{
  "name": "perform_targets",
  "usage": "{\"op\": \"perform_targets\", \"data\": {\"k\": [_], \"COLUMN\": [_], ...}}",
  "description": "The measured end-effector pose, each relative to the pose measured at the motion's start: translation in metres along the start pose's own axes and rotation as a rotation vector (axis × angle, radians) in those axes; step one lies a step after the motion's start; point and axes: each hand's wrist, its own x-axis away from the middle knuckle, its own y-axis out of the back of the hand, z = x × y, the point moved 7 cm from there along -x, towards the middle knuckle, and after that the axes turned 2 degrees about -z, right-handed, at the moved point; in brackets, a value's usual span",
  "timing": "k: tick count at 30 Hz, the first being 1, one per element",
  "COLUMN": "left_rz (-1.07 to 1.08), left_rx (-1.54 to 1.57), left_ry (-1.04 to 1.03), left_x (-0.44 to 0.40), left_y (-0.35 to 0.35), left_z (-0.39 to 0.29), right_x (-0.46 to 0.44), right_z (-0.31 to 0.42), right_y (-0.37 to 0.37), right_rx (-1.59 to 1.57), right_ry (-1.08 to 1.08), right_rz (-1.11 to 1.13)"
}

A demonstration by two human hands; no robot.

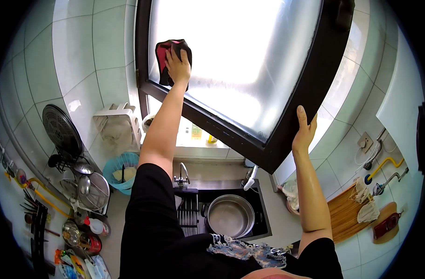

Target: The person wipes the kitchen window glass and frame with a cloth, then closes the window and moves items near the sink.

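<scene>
A dark-framed window sash (224,122) with frosted glass (249,60) stands swung open in front of me. High on its left side, my left hand (177,68) presses a black and red cloth (162,55) against the glass, fingers spread over it. My right hand (305,131) grips the sash's lower right edge, with the thumb on the near face and the other fingers mostly hidden behind. Beneath the sash is a black sink (263,218), with a metal pot (230,215) inside it.
A faucet (181,175) rises behind the sink. On the left are a blue basket (121,172), a white plastic rack (117,124), and pot lids (62,131). Bottles stand on the sill. Cutting boards (347,210) and a yellow hose (382,167) are along the right wall.
</scene>
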Motion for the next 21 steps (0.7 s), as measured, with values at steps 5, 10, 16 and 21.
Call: {"op": "perform_targets", "data": {"k": [5,10,16,21], "left_rz": [-0.046,0.086,0.444,0.057], "left_rx": [-0.076,-0.030,-0.128,-0.004], "left_ry": [-0.257,-0.867,-1.304,-0.874], "left_x": [0.019,0.114,0.192,0.086], "left_y": [-0.007,0.008,0.003,0.022], "left_z": [-0.077,-0.200,-0.154,-0.131], "right_x": [0.000,-0.004,-0.004,-0.002], "right_z": [0.003,-0.006,-0.003,-0.004], "right_y": [0.000,0.002,0.001,0.000], "right_rx": [0.012,0.003,-0.003,-0.042], "right_ry": [-0.002,0.010,0.022,-0.027], "right_rz": [-0.013,0.023,0.042,0.011]}}
